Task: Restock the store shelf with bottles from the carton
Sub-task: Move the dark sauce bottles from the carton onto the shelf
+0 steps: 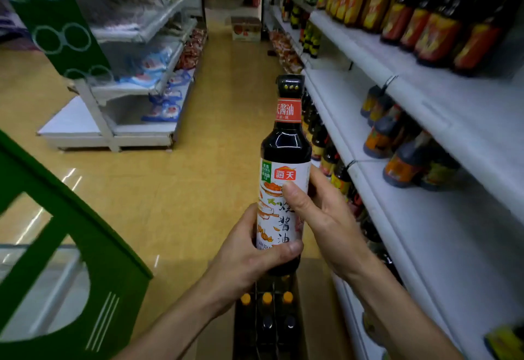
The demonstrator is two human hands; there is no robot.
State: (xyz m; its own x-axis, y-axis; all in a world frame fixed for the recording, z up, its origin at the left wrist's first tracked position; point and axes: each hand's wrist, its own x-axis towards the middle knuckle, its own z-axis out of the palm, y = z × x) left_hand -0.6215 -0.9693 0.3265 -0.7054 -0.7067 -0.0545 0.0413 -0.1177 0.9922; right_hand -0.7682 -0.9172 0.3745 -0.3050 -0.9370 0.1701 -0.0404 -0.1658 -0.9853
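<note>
Store aisle, both hands wrapped round soy bottle (283, 172) over carton (314, 288): left hand (243, 254) low, right hand (320, 215) mid-label; keep it upright, slot into white shelf (425, 212) gap, label out.

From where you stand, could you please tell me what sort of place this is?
Probably a grocery store aisle: white shelves lined with sauce bottles, packaged goods on the rack opposite, and an open carton on the floor.

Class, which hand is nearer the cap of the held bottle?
Right. The right hand grips mid-label, below the cap; the left hand grips the base of the bottle, farther down.
</note>
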